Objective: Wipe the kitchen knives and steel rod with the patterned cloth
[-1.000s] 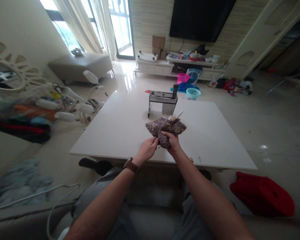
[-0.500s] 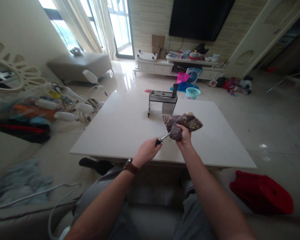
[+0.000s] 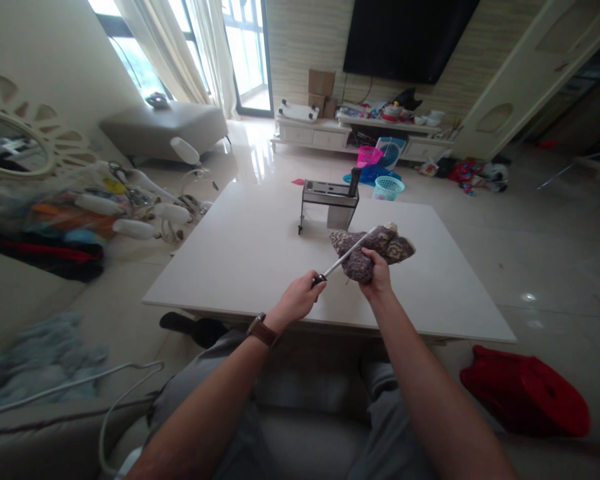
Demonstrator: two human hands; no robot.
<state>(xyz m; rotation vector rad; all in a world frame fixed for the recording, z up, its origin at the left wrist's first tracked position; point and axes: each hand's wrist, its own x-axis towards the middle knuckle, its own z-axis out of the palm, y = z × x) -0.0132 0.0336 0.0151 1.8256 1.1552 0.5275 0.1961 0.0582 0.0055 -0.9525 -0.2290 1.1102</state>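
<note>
My left hand [image 3: 306, 293], with a watch on its wrist, is closed round the black handle of a sharpening steel [image 3: 347, 256]. The long thin grey rod points up and right, lying across the front of a brown patterned cloth [image 3: 359, 265]. My right hand [image 3: 378, 275] grips this bunched cloth, thumb on top, its ends sticking out to both sides. Both hands are above the near part of the white table [image 3: 240, 260]. Beyond them stands a metal knife rack [image 3: 329, 193], with a black-handled knife [image 3: 354, 181] upright at its right end.
A small red object [image 3: 298, 181] lies behind the rack. Past the table are a pink basket [image 3: 369, 157], a light-blue basket [image 3: 389, 188] and a low TV cabinet [image 3: 310, 135]. A lamp with several white shades [image 3: 173, 213] is at left, a red stool [image 3: 527, 390] at lower right.
The sharpening steel's rod, mostly hidden by the cloth before, now shows along its length in front of it. The cloth and my right hand have shifted slightly right. The view has tilted a little.
</note>
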